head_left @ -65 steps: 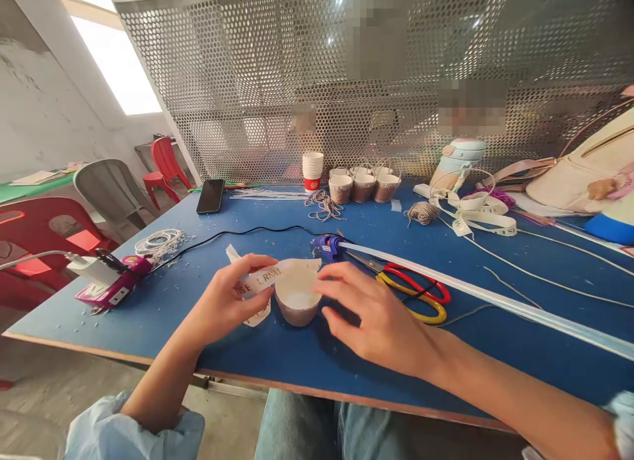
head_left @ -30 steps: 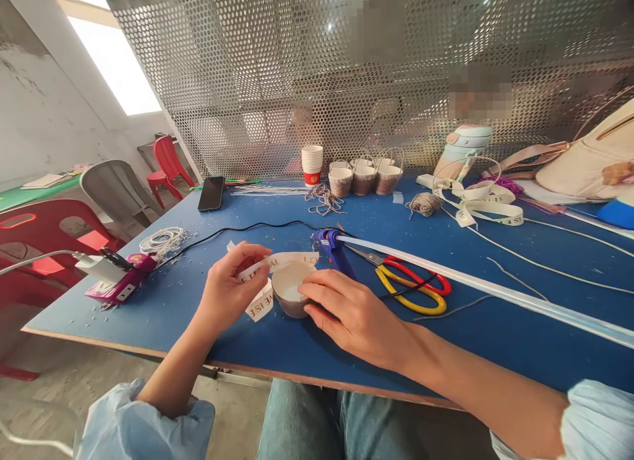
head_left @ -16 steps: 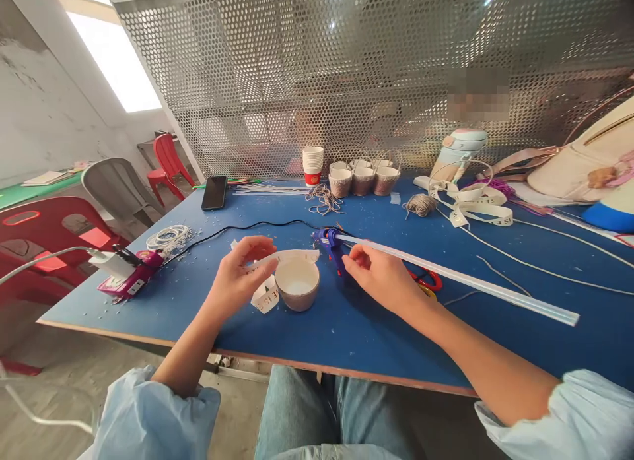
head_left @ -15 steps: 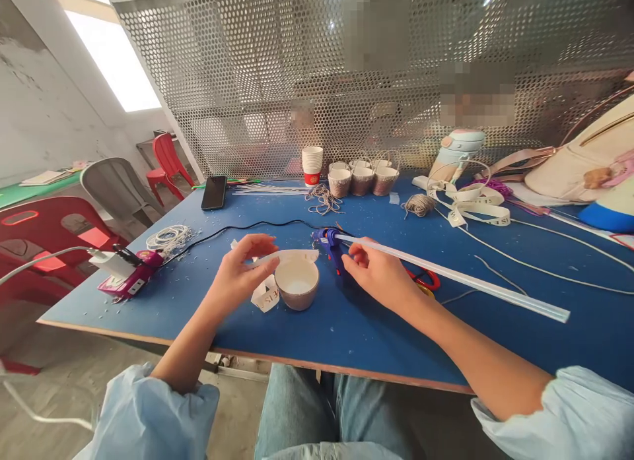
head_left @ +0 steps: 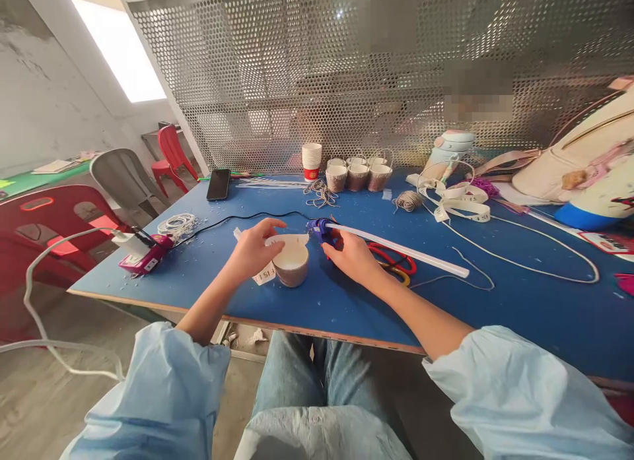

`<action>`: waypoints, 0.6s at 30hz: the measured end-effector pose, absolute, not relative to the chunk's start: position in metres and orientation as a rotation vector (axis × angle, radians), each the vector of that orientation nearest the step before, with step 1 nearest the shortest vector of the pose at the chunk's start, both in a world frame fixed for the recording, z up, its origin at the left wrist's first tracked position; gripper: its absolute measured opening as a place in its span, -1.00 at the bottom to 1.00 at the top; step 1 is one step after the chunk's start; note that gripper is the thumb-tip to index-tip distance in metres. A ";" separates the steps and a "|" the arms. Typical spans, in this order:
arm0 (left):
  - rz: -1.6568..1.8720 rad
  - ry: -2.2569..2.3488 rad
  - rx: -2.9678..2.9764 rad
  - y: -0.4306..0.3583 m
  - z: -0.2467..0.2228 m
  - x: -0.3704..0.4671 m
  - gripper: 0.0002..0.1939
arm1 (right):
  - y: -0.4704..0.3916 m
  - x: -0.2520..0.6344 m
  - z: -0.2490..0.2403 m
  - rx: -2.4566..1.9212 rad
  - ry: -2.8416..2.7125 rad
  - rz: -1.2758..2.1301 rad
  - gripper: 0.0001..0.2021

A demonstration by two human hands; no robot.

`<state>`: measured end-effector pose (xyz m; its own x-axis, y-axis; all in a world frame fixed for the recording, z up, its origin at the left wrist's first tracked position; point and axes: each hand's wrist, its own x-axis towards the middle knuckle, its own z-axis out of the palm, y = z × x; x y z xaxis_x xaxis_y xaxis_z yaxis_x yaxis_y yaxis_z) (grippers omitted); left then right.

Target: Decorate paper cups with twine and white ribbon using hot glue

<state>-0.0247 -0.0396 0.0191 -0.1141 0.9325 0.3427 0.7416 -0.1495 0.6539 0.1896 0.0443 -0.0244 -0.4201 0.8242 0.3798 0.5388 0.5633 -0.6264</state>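
A small cup wrapped in brownish cord (head_left: 291, 275) stands upright near the table's front edge, its white inside facing up. Just left of it, my left hand (head_left: 253, 250) has thumb and fingers curved around a pale ribbon (head_left: 298, 239), which runs along the cup's far rim. A printed part of that ribbon hangs at the cup's left side. My right hand (head_left: 351, 250) is closed around the handle of a blue hot glue gun (head_left: 321, 229), its nozzle turned left toward the cup. From the gun's back, a long clear glue stick (head_left: 416, 253) sticks out to the right.
Red-handled scissors (head_left: 403, 262) lie beside my right forearm. Behind are several cord-wrapped cups (head_left: 357, 177), stacked paper cups (head_left: 312, 163), a twine ball (head_left: 408, 200) and a phone (head_left: 218, 185). A black cable runs to a power strip (head_left: 147, 254) at left. Loose ribbon (head_left: 460, 206) lies right.
My right hand has closed in around the glue gun's handle, and the glue stick points less far right. My left hand stays by the cup with the ribbon. The whole view has shifted slightly.
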 end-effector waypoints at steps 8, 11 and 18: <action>1.166 1.866 1.833 -0.047 0.024 -0.020 -0.62 | 0.049 0.184 -0.026 -1.088 -2.131 0.564 -0.70; 1.157 1.878 1.854 -0.046 0.028 -0.016 -0.59 | 0.050 0.181 -0.025 -1.092 -2.140 0.574 -0.67; 1.140 1.921 1.936 -0.036 0.030 -0.003 -0.68 | 0.047 0.178 -0.019 -1.116 -2.165 0.584 -0.66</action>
<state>-0.0029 -0.0361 0.0304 -0.1323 0.9152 0.3807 0.7728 -0.1452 0.6178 0.1780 0.0466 -0.0191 -0.4461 0.8332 0.3266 0.5559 0.5440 -0.6285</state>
